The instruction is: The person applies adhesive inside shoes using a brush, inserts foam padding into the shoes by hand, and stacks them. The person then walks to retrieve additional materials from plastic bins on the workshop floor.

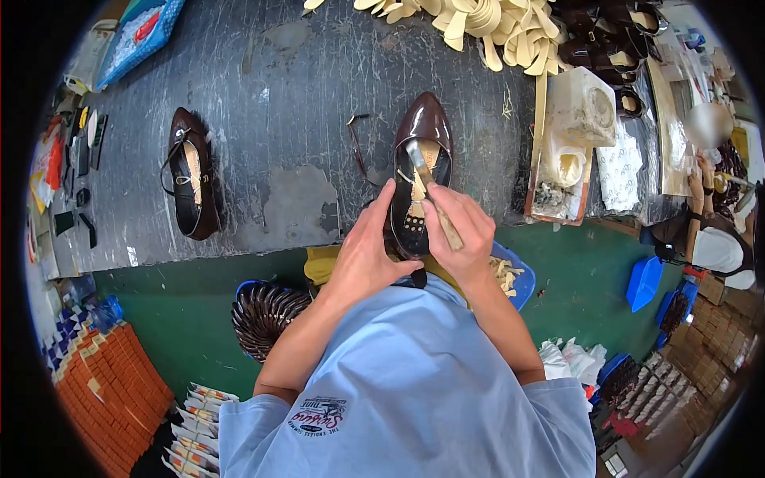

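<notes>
Shoe (424, 121), glossy dark-brown, pointed-toed, at scuffed worktop (303, 103) edge; between left hand (368, 251), clasping its rear, and right hand (464, 229), gripping wooden-handled brush (421, 162).

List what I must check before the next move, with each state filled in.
1. Left hand against the shoe: ok, around its heel end.
2. Right hand gripping the brush: ok.
3. Brush tip inside the shoe's opening: ok.
4. Strap fastened: not ok, it lies loose on the table.
5. Second shoe clear of both hands: ok, off to the left.
6. Bristles wet: cannot tell.
</notes>
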